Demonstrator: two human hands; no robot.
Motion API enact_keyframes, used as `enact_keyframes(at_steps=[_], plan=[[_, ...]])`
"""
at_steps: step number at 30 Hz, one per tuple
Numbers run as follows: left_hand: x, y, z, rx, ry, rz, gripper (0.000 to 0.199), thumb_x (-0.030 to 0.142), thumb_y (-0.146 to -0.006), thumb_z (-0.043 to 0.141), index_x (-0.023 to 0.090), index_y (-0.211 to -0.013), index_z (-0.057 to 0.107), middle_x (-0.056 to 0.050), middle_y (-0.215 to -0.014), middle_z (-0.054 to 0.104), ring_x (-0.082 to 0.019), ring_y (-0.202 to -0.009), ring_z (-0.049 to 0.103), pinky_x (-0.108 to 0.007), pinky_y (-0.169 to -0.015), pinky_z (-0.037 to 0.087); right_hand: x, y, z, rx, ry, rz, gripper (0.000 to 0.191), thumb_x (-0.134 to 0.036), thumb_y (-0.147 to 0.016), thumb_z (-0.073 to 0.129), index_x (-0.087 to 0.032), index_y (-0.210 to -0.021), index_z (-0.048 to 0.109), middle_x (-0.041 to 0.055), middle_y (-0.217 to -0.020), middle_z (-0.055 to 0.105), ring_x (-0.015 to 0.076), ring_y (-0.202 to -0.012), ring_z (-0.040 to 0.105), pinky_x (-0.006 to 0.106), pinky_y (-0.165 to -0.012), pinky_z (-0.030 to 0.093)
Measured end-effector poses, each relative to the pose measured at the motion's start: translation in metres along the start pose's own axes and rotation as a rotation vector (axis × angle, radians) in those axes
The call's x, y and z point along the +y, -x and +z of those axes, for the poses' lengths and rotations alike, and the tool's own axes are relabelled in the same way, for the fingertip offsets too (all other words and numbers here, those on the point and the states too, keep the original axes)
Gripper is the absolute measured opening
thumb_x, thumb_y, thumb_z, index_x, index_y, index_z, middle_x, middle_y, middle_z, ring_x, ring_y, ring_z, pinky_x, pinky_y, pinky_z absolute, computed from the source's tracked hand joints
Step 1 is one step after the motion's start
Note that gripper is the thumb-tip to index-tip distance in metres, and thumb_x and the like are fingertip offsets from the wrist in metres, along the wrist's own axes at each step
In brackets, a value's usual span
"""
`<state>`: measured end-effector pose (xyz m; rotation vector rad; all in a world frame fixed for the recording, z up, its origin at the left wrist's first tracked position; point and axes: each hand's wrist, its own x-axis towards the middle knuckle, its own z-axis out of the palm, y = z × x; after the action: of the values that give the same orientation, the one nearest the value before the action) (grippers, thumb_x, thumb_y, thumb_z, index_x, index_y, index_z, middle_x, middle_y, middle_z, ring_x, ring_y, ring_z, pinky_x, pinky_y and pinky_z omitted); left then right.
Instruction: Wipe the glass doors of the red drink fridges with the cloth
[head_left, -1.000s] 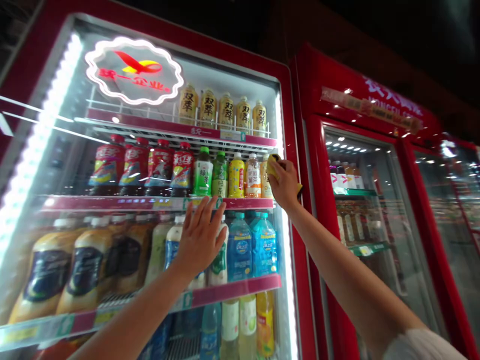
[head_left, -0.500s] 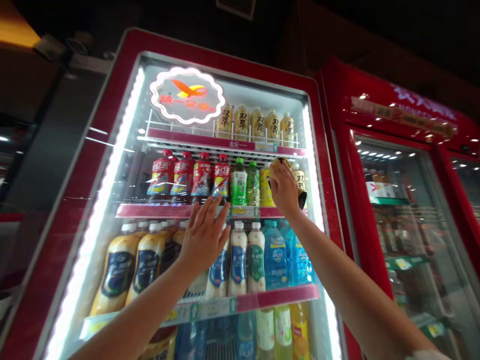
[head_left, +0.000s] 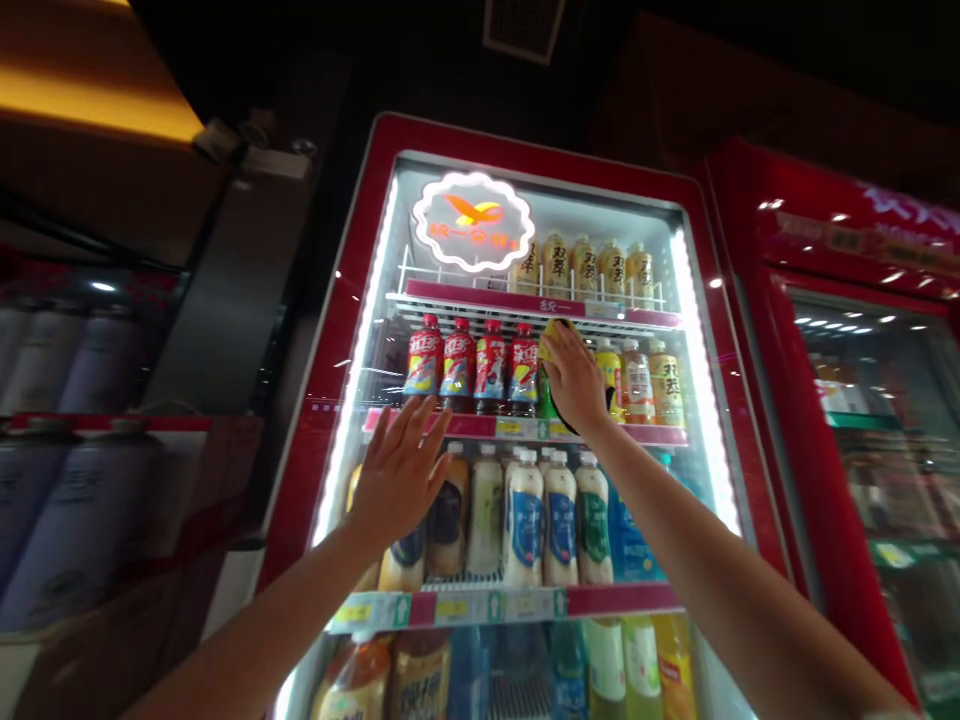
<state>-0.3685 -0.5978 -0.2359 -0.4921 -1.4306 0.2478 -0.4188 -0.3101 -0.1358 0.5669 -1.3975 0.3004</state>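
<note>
A glass door of a lit red-framed drinks cooler (head_left: 300, 480) fills the middle of the head view. My right hand (head_left: 579, 385) presses a yellow and black cloth (head_left: 550, 345) flat against the glass, in front of the green-tea bottles on the second shelf. Most of the cloth is hidden under the palm. Lower and to the left, my left hand (head_left: 397, 475) has its fingers outstretched at the glass and holds nothing. Behind it stand white-capped bottles (head_left: 523, 520); red-capped bottles (head_left: 491, 365) show between the two hands.
Above the hands a lit oval sign (head_left: 474, 222) sits at the cooler's top, near yellow bottles (head_left: 587, 265). A second red cooler (head_left: 750, 330) adjoins on the right. On the left are large pale bottles (head_left: 82, 520) and a dark pillar (head_left: 232, 290).
My right hand has slid the cloth leftward across the glass, from the yellow bottles to the green ones. My view has turned left, and the left hand now lies nearer the door's left side.
</note>
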Motion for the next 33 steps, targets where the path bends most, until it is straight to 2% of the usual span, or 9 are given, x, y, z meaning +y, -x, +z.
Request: enact_keyframes(at_steps=[3,5,9,14,17,21,24,27,33], plan=[[-0.023,0.016,-0.011,-0.007,-0.037,-0.003,0.055,0.028,-0.098,0.050,0.020,-0.152,0.043,-0.014,-0.157,0.048,-0.030,-0.151,0.036,-0.055,-0.126,0.024,-0.049,0.008,0.012,-0.156,-0.059,-0.187,0.053,-0.021,-0.097,0.048,-0.024,-0.150,0.049,0.0053,-0.162,0.043,0.0242,-0.155,0.028,0.048,-0.124,0.035],[-0.037,0.028,-0.020,-0.001,-0.055,-0.008,0.054,0.029,-0.098,0.050,0.021,-0.151,0.045,-0.013,-0.155,0.050,-0.030,-0.150,0.037,-0.055,-0.126,0.024,-0.064,0.023,0.010,-0.242,-0.097,-0.298,0.058,-0.019,-0.096,0.049,-0.027,-0.154,0.044,0.0042,-0.161,0.043,0.0237,-0.153,0.033,0.047,-0.123,0.037],[-0.055,0.048,-0.038,0.002,-0.103,0.005,0.048,0.032,-0.099,0.050,0.018,-0.145,0.053,-0.012,-0.151,0.055,-0.030,-0.147,0.043,-0.053,-0.126,0.026,-0.072,0.024,0.019,-0.165,-0.061,-0.213,0.055,-0.016,-0.095,0.048,-0.030,-0.148,0.052,0.0073,-0.154,0.050,0.0268,-0.141,0.049,0.049,-0.115,0.046],[-0.060,0.058,-0.054,-0.035,-0.131,-0.036,0.046,0.035,-0.100,0.047,0.016,-0.141,0.057,-0.013,-0.148,0.058,-0.030,-0.143,0.048,-0.054,-0.125,0.025,-0.120,-0.015,0.055,-0.042,-0.054,-0.105,0.047,-0.015,-0.097,0.047,-0.022,-0.142,0.058,0.0109,-0.148,0.056,0.0283,-0.143,0.045,0.051,-0.119,0.042],[-0.065,0.065,-0.061,-0.082,-0.122,-0.045,0.047,0.035,-0.100,0.046,0.016,-0.142,0.056,-0.013,-0.146,0.060,-0.031,-0.142,0.049,-0.055,-0.125,0.024,-0.152,-0.008,0.060,-0.138,-0.106,-0.252,0.044,-0.016,-0.099,0.045,-0.022,-0.141,0.060,0.0074,-0.151,0.055,0.0254,-0.149,0.039,0.049,-0.123,0.037],[-0.072,0.079,-0.067,-0.131,-0.090,-0.087,0.049,0.037,-0.101,0.043,0.017,-0.144,0.054,-0.012,-0.148,0.058,-0.031,-0.142,0.048,-0.055,-0.125,0.023,-0.159,0.009,0.052,-0.332,-0.205,-0.451,0.043,-0.018,-0.101,0.046,-0.034,-0.138,0.061,-0.0038,-0.150,0.057,0.0195,-0.149,0.040,0.050,-0.124,0.037],[-0.072,0.085,-0.071,-0.135,-0.068,-0.113,0.050,0.037,-0.101,0.043,0.017,-0.146,0.052,-0.011,-0.149,0.058,-0.029,-0.143,0.048,-0.053,-0.126,0.022,-0.159,-0.006,0.060,-0.263,-0.198,-0.343,0.045,-0.013,-0.100,0.045,-0.030,-0.139,0.062,-0.0010,-0.150,0.058,0.0200,-0.147,0.043,0.049,-0.123,0.038],[-0.070,0.088,-0.074,-0.122,-0.070,-0.138,0.053,0.038,-0.100,0.045,0.018,-0.149,0.048,-0.012,-0.150,0.057,-0.028,-0.144,0.046,-0.052,-0.126,0.022,-0.178,-0.027,0.081,-0.178,-0.174,-0.252,0.046,-0.008,-0.097,0.046,-0.025,-0.136,0.064,0.0035,-0.152,0.056,0.0220,-0.149,0.041,0.049,-0.125,0.035],[-0.078,0.092,-0.084,-0.093,-0.115,-0.145,0.056,0.035,-0.099,0.046,0.016,-0.152,0.043,-0.014,-0.155,0.051,-0.031,-0.148,0.040,-0.054,-0.126,0.023,-0.222,-0.027,0.101,-0.320,-0.231,-0.550,0.051,-0.006,-0.096,0.046,-0.025,-0.142,0.059,0.0037,-0.152,0.056,0.0196,-0.148,0.042,0.045,-0.125,0.033]])
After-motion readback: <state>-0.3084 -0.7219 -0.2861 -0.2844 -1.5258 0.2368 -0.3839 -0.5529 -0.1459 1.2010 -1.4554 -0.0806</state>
